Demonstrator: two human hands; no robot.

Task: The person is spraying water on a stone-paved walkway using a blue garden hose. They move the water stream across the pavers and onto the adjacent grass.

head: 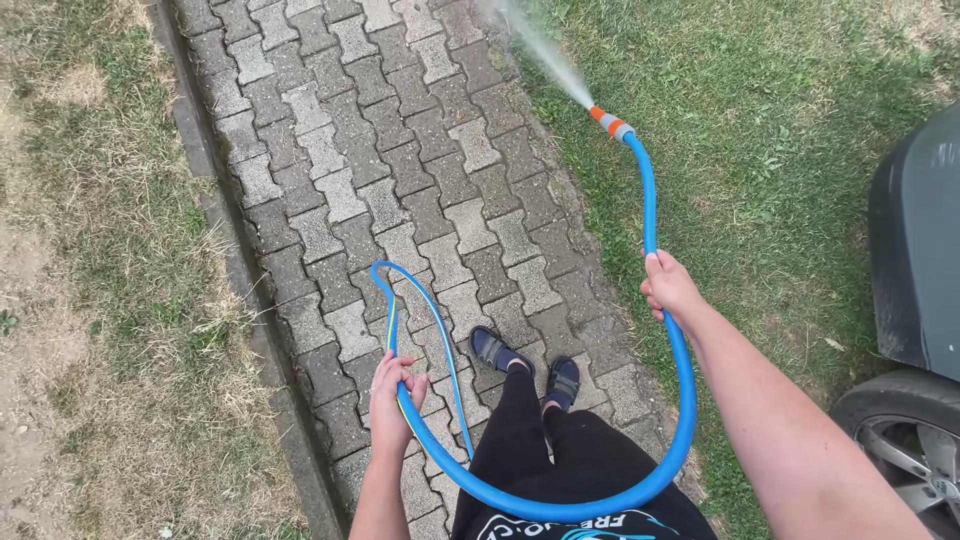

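The fingers (655,272) of the right hand (668,288) are closed around the blue hose (655,215), and the fingers (388,368) of the left hand (388,408) are wrapped around the same hose lower down, so both hands are seen fully shut on it.

The widest surface is the paved path (400,160) of grey interlocking stones, which is bordered on its left edge by a concrete kerb (225,230) and dry grass (90,270), and on its right edge by a greener lawn (760,130). At the right edge of the view a dark car (915,260) with a wheel (900,440) is parked on the lawn.

The hose is carried in a large loop in front of the body: from the right hand it rises over the right edge of the path to the nozzle, and downward it curves under the legs to the left hand. A further loop lies on the middle of the path, near the sandalled feet (525,360).

The hose is judged to be soft and bendable, moderately heavy with water, and possibly slippery where wet; a hold close behind the nozzle seems best for steering.

The nozzle (610,122), grey with orange bands, is releasing a spray (545,50) toward the upper edge of the path. No packages or signs are seen; only pale print on the black shirt (580,520), partly hidden.
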